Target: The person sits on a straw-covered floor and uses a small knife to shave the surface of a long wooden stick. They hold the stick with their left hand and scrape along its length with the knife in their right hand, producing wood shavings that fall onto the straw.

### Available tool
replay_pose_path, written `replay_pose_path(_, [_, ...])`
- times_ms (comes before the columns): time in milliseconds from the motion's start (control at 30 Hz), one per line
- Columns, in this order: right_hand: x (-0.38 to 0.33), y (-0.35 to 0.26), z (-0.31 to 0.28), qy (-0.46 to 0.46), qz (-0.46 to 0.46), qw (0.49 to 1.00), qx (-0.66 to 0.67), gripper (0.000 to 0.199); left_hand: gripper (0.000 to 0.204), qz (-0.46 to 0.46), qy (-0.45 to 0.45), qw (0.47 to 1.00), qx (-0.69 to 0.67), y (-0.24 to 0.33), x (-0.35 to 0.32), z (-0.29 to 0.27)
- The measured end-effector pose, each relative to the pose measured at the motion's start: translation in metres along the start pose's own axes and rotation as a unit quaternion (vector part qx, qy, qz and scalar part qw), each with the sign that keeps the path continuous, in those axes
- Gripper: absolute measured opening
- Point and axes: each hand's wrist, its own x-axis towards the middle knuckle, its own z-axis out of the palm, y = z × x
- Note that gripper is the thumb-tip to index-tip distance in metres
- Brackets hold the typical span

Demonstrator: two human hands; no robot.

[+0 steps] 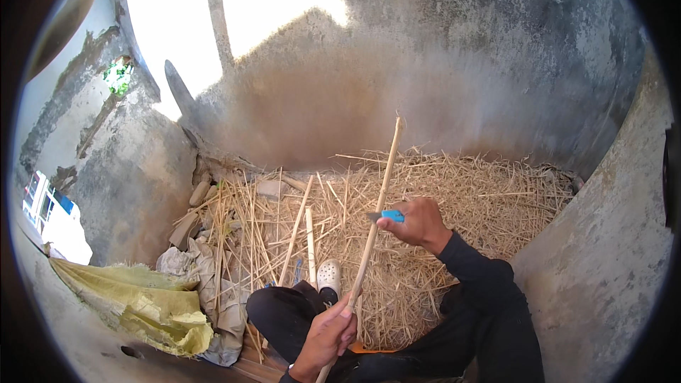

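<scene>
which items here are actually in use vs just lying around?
In use:
- long cane, gripped low by the left hand
- blue-handled knife in the right hand, blade against the cane

Lying about:
- straw heap
- loose canes
- yellow sack
- white clog

Your right hand (pixel 418 223) grips a knife (pixel 386 216) with a bright blue handle against a pale tan stick (pixel 376 216), which your left hand (pixel 328 337) also holds. Your sleeves and trousers are black, your shoe (pixel 328 275) white. Golden-yellow straw (pixel 461 206) lies beyond, a yellow-green sack (pixel 142 305) at left, and the wall (pixel 461 64) is mottled grey.
</scene>
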Motion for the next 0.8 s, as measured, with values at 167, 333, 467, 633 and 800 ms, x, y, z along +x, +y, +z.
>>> replay_pose_path(167, [0.016,0.025,-0.012,-0.005,0.007,0.999,-0.052,0.079,0.049,0.023,0.000,1.000,0.006,-0.017,-0.003,0.000])
replay_pose_path(333, [0.031,0.073,0.000,0.079,0.084,0.991,-0.063,0.083,0.049,0.011,-0.002,0.999,0.049,-0.012,-0.005,0.009])
replay_pose_path(467, [0.029,0.170,-0.053,0.114,0.271,0.941,-0.169,0.085,0.040,-0.044,-0.059,0.997,0.039,-0.016,-0.040,0.039])
replay_pose_path(633, [0.016,0.141,-0.046,0.127,0.272,0.951,0.073,0.082,0.048,-0.025,-0.058,0.998,-0.010,-0.025,-0.005,0.009])
replay_pose_path(800, [0.008,0.086,-0.053,0.072,0.198,0.975,0.072,0.078,0.048,0.031,-0.054,0.998,-0.009,-0.016,0.002,0.007])
